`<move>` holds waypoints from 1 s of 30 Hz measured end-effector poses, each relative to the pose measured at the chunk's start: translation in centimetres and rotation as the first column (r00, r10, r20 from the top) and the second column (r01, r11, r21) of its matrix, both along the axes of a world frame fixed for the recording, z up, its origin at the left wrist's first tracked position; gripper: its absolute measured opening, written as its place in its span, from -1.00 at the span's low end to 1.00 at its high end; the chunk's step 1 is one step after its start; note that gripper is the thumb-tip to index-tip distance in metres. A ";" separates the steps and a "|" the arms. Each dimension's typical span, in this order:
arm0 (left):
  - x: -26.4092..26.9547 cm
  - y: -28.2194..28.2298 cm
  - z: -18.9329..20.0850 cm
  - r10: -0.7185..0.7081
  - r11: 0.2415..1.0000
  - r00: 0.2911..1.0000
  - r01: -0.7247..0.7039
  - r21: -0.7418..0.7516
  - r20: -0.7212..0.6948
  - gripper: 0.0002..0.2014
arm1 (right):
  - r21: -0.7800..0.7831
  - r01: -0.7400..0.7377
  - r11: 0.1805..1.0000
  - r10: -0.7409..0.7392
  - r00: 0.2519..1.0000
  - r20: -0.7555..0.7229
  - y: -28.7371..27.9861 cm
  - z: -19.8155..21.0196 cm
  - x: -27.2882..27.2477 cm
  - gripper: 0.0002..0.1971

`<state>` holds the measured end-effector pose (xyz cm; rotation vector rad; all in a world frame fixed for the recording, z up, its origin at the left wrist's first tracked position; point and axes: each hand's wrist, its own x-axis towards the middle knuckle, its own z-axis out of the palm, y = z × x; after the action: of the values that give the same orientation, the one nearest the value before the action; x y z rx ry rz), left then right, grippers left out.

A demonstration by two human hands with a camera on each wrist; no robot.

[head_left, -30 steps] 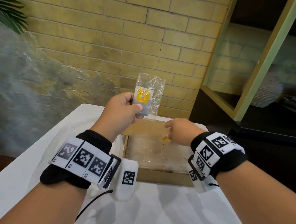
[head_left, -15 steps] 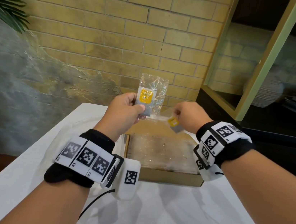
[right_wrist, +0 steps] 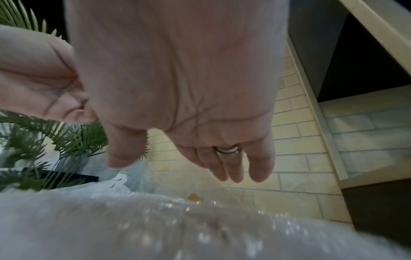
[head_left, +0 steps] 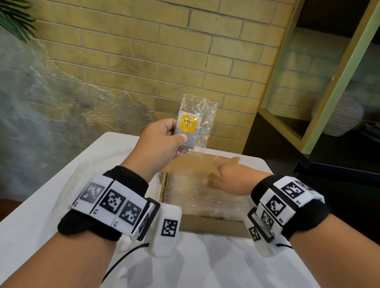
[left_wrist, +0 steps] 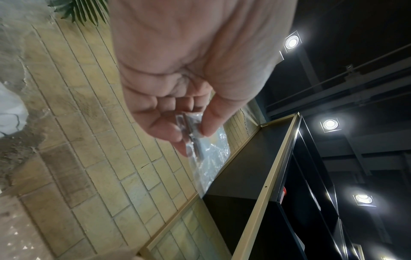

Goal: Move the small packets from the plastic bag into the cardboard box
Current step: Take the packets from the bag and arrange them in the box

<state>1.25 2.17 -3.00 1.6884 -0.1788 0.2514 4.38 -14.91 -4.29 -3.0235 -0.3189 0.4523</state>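
Left hand (head_left: 160,137) pinches plastic bag (head_left: 198,120); right hand (head_left: 230,178) spread over cardboard box (head_left: 212,225).

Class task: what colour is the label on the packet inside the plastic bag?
Yellow, on the packet in the plastic bag; clearest in the head view.

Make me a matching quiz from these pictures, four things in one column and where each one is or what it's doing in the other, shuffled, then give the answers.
Things:
1. left hand
2. right hand
3. plastic bag
4. cardboard box

States:
A. rests on the white table, lined with clear wrap
B. open, fingers straight, over the box
C. held up in front of the brick wall, a yellow packet inside
D. pinches the lower end of the bag

Pairs: 1-D, 2-B, 3-C, 4-A
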 end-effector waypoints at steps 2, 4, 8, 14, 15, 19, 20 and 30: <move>0.1 0.0 0.0 0.003 1.000 1.000 -0.003 0.001 0.004 -0.88 | -0.034 -0.052 0.998 0.049 0.997 -0.066 0.1 -1.3 -0.2 -0.19; 0.1 0.0 -0.1 0.004 1.000 1.000 -0.004 0.011 0.010 -0.85 | -0.039 -0.056 0.998 0.052 0.994 -0.097 0.2 -2.5 -0.4 -0.16; 0.0 -0.2 -0.2 -0.006 1.000 1.000 0.005 0.028 0.012 -0.86 | 0.006 -0.025 1.000 0.026 0.997 -0.077 0.6 -3.2 -0.8 -0.16; 0.0 -0.2 -0.3 -0.026 1.000 1.000 0.026 0.011 0.012 -0.83 | -0.029 -0.085 0.996 0.082 0.994 -0.075 0.5 -2.9 -2.0 -0.17; 0.0 -0.2 -0.3 -0.027 1.000 1.000 0.027 0.013 0.015 -0.83 | -0.027 -0.090 0.996 0.088 0.993 -0.081 0.4 -2.9 -2.3 -0.17; 0.0 -0.1 -0.3 -0.026 1.000 1.000 0.025 0.013 0.015 -0.88 | -0.070 -0.166 0.984 0.162 0.985 -0.064 -0.2 -2.8 -4.8 -0.18; 0.0 -0.1 -0.3 -0.026 1.000 1.000 0.025 0.011 0.014 -0.88 | -0.064 -0.184 0.981 0.180 0.981 -0.072 -0.3 -2.7 -5.4 -0.19; -0.3 -0.2 -0.4 -0.041 0.999 0.999 0.041 0.022 0.015 -0.78 | -0.051 -0.179 0.982 0.179 0.984 -0.013 -0.4 -3.8 -4.8 -0.10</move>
<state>0.99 1.92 -3.39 1.7032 -0.2283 0.2332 -0.43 -15.34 -8.05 -3.0551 -0.5914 0.4925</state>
